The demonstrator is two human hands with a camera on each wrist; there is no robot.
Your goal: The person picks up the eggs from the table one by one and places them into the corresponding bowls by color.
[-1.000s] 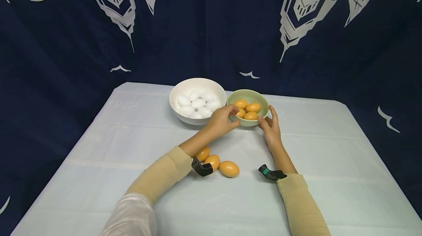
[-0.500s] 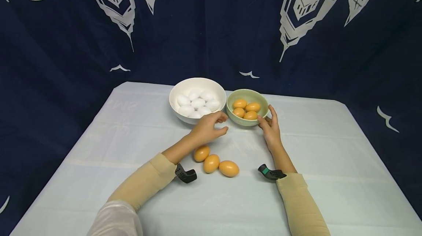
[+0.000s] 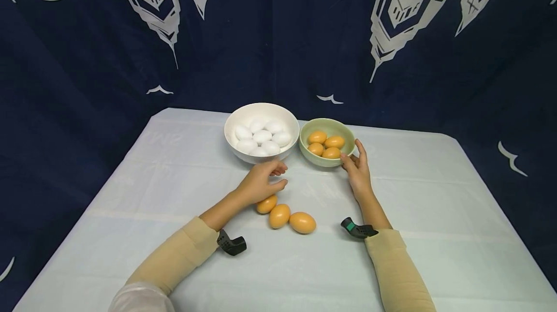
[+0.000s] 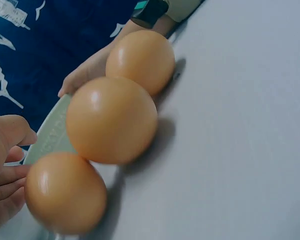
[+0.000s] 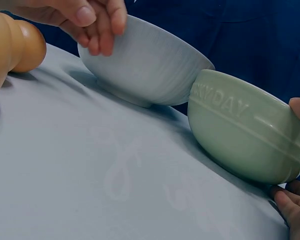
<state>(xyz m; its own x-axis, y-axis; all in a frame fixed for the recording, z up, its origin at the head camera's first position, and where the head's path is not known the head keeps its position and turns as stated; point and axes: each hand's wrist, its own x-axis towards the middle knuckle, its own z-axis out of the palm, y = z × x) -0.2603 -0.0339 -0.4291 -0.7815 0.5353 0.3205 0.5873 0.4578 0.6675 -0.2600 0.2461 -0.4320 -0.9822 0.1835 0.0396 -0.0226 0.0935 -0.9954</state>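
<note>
My left hand [image 3: 259, 182] hovers just above the leftmost of three loose brown eggs [image 3: 279, 216], fingers loosely bent and holding nothing. In the left wrist view those eggs [image 4: 112, 120] fill the middle, with the left fingers beside the nearest one. My right hand [image 3: 359, 174] grips the right side of a light green bowl [image 3: 319, 161], thumb at the rim and fingers lower down. Several brown eggs [image 3: 334, 141] lie inside that bowl. In the right wrist view raised lettering shows on the green bowl [image 5: 240, 130].
A larger white bowl [image 3: 243, 155] holding several white eggs [image 3: 262, 137] stands left of the green bowl, close against it. Both sit near the far edge of the white-covered table [image 3: 435, 215]. A dark blue patterned curtain [image 3: 270, 36] hangs behind.
My left hand has drawn back from the green bowl, down and left to the loose eggs. An egg by its fingers now rests in the bowl. The right hand keeps its grip.
</note>
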